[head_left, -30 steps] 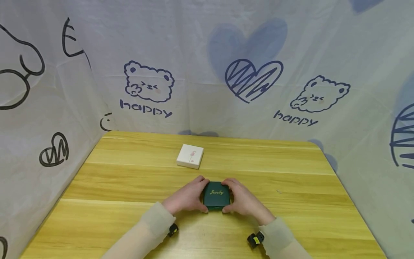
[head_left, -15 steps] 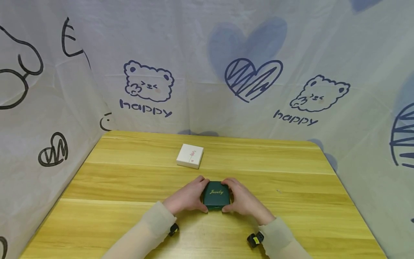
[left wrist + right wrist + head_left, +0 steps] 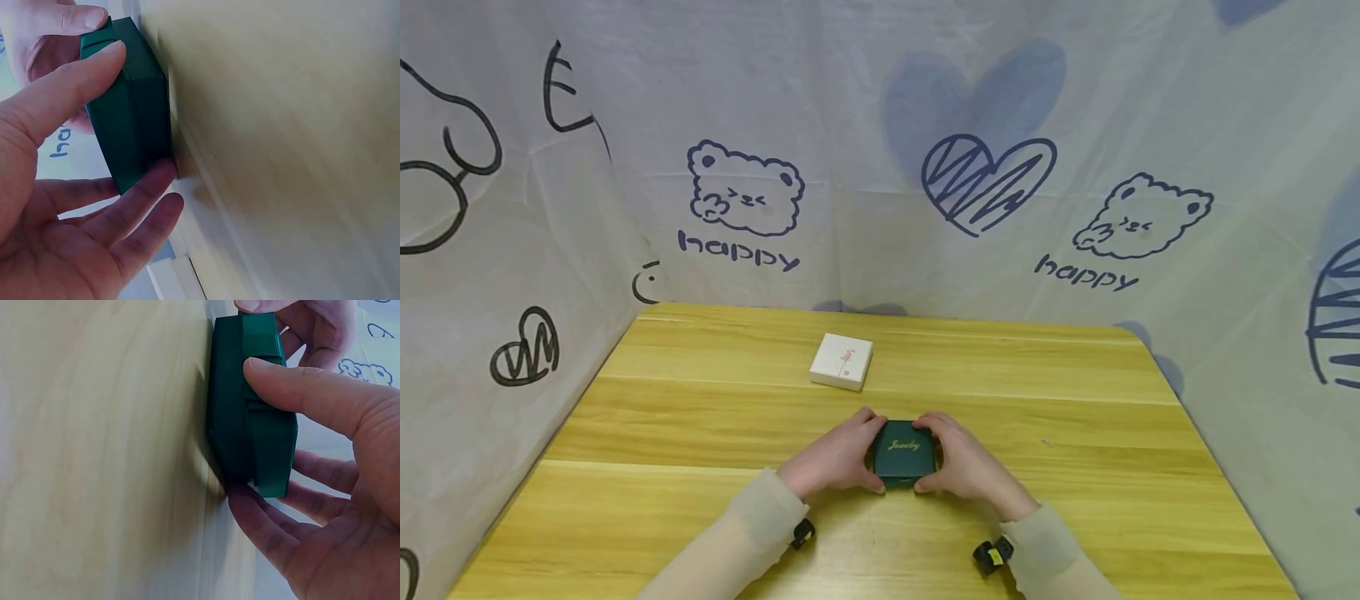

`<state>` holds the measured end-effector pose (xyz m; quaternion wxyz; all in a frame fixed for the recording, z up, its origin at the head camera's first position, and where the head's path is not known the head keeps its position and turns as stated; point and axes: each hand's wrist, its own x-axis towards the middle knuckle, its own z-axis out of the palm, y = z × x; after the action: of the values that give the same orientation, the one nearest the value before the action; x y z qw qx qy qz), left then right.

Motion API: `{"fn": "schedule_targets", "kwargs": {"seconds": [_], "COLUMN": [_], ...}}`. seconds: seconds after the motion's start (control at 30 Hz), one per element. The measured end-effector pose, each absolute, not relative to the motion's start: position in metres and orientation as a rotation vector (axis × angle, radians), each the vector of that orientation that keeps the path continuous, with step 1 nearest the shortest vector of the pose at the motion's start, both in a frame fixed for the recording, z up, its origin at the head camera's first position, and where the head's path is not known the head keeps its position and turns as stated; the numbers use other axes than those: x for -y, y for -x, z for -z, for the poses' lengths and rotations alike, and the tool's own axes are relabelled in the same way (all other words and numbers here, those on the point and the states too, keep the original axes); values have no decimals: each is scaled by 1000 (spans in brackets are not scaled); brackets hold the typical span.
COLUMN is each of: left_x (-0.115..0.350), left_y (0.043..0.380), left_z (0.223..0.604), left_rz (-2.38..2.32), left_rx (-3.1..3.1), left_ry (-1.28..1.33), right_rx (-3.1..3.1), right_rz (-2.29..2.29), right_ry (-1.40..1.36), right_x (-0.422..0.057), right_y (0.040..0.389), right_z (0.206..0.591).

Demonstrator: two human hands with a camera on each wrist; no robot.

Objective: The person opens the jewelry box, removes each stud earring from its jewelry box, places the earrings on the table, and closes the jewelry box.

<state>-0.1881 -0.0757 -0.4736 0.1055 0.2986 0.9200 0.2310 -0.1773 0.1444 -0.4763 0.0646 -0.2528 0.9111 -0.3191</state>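
A dark green jewelry box (image 3: 904, 458) with gold "Jewelry" lettering on its lid is low at the table, between both hands. My left hand (image 3: 842, 454) grips its left side, thumb on the near face and fingers round the far side. The right hand (image 3: 966, 467) mirrors this on the right side. In the right wrist view, the right thumb presses near a ribbed catch on the front of the box (image 3: 231, 394), and a seam runs between lid and base. The left wrist view has the left fingertips (image 3: 164, 172) at the box's lower edge, close to the tabletop.
Behind the hands and a little left, a flat white box (image 3: 841, 360) with a pink flower print lies on the wooden table (image 3: 1037, 375). White cloth (image 3: 865, 233) with bear and heart drawings hangs round the table's back and sides.
The jewelry box and the left hand have shifted very slightly to the right. Both hands keep their grip, and the white box stays in place.
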Motion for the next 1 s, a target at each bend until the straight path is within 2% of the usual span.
{"fn": "schedule_targets", "kwargs": {"seconds": [0.4,1.0], "left_x": [63,18], "left_y": [185,187], "left_z": [472,472], "left_rz": [-792,-842], "left_rx": [-2639,-2554], "left_ry": [-878,-982], "right_rx": [-2699,-2693], "right_rz": [1108,1169], "right_ry": [610,500], "right_x": [-171,-226], "right_y": [174,182], "right_z": [475,473]}}
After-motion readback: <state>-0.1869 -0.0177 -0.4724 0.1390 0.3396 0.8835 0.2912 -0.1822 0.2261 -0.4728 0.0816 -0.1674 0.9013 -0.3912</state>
